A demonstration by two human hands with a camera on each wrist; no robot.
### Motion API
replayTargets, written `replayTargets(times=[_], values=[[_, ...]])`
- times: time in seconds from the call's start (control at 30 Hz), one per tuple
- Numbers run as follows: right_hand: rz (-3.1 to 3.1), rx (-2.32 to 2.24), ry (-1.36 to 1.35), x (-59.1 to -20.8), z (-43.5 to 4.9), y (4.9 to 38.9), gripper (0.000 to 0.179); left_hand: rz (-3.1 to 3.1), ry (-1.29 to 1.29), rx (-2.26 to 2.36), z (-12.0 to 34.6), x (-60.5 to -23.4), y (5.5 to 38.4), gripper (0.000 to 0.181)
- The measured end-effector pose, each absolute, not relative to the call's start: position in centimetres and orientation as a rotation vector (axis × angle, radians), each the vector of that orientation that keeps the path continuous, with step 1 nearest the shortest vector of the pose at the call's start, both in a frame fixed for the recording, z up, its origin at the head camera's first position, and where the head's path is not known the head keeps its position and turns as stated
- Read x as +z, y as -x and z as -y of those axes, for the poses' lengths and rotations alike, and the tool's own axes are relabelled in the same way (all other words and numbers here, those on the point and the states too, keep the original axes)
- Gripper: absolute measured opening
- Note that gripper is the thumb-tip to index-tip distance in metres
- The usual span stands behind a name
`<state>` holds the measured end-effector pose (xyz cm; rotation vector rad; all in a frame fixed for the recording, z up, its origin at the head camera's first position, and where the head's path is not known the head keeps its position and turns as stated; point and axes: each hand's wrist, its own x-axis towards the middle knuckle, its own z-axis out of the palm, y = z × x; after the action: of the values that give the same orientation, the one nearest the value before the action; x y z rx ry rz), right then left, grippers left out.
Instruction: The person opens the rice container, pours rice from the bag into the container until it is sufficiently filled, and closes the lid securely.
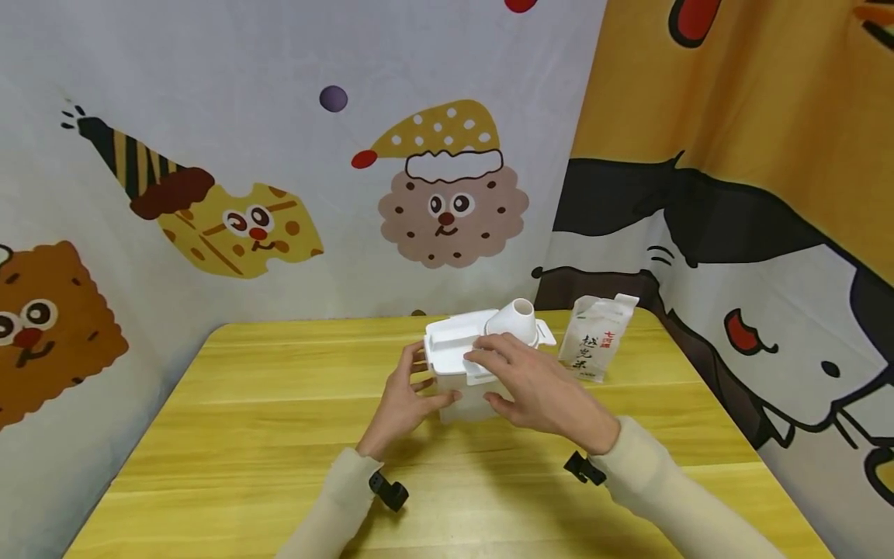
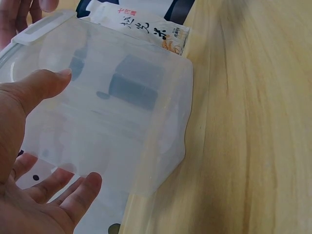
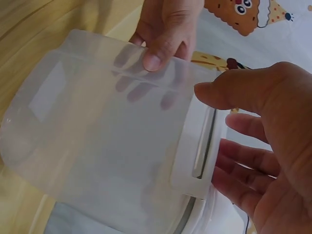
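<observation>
A translucent plastic storage container with a white lid stands on the table. My left hand grips its left end, thumb on the near wall and fingers spread around the side. On the right, my right hand spans the lid's near edge, fingers over the top and thumb below. Up close in the right wrist view, that thumb lies at the end of a white clip, with the fingers against the lid's top. A white tapered cup-like piece, its narrow open end up, stands on the lid.
A white rice bag with black and red lettering stands behind and right of the container. The wooden table ends at a printed cartoon curtain at the back. Black straps sit on both wrists.
</observation>
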<state>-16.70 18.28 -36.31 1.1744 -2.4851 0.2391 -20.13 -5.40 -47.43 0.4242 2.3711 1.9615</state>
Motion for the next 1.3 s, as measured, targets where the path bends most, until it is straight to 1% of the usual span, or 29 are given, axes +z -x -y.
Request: replayTargets(times=[0.27, 0.57, 0.8, 1.17, 1.3], values=[[2.411, 0.190, -1.200, -37.0, -17.6, 17.3, 0.054, -2.395, -0.396, 1.920, 5.8, -47.4, 20.1, 0.090], [2.370, 0.106, -1.127, -37.8, -17.1, 17.5, 0.054, -2.385, -0.392, 1.899, 5.6, -47.7, 20.0, 0.091], [2.337, 0.012, -1.093, -38.1, -16.9, 17.8, 0.047, -2.383, -0.382, 1.906, 5.5, -47.5, 20.0, 0.091], [2.287, -0.050, -1.147, -37.1, -16.9, 17.6, 0.040, -2.390, -0.409, 1.907, 5.5, -47.6, 20.0, 0.090], [2.274, -0.169, -1.161, -36.7, -16.6, 17.3, 0.035, -2.399, -0.421, 1.906, 5.4, -47.5, 20.0, 0.090]])
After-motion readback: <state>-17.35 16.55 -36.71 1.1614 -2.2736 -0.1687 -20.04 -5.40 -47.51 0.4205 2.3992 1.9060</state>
